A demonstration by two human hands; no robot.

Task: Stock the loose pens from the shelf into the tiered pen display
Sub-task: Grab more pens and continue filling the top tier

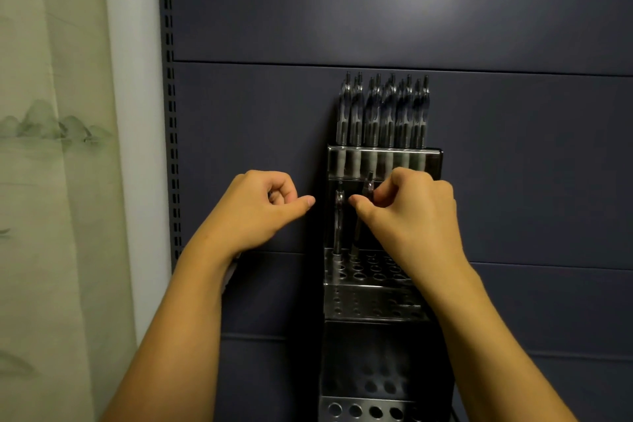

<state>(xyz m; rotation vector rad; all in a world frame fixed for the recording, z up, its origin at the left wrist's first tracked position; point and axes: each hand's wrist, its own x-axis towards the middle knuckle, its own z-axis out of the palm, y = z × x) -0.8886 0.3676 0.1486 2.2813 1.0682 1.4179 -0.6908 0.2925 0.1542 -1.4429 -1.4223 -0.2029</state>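
The tiered pen display [373, 298] is a dark clear-fronted rack with rows of round holes, standing against the dark blue back panel. Its top tier is packed with several pens [383, 109]. On the middle tier one pen [338, 219] stands alone in the left hole. My right hand [407, 212] pinches a second pen [359, 226] near its top, its tip at the hole just right of the first. My left hand [260, 209] hovers left of the display with fingers curled and thumb stretched out, holding nothing that I can see.
A slotted upright rail [170, 113] runs down the left edge of the shelving panel [445, 27]. Left of it hangs a pale green curtain [51, 147]. The display's lower tiers [363, 411] show open holes.
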